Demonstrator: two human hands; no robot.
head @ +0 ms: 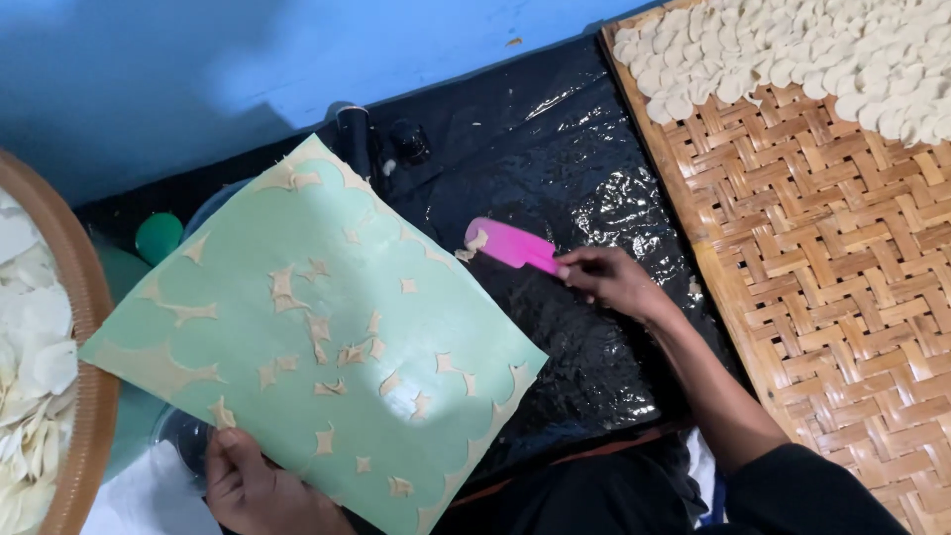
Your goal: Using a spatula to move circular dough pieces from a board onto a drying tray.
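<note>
My left hand grips the near edge of a pale green sheet and holds it tilted above the black plastic-covered surface. Several star-shaped scraps of beige dough cling to the sheet. To the right of the sheet, my right hand holds a pink scraper by its end. The scraper's blade points left, close to the sheet's right edge, and a small dough scrap sticks to its tip.
A woven bamboo tray lies at the right, with several round dough pieces at its far end. A round basket of pale pieces stands at the left. A green-lidded container and dark bottles stand behind the sheet.
</note>
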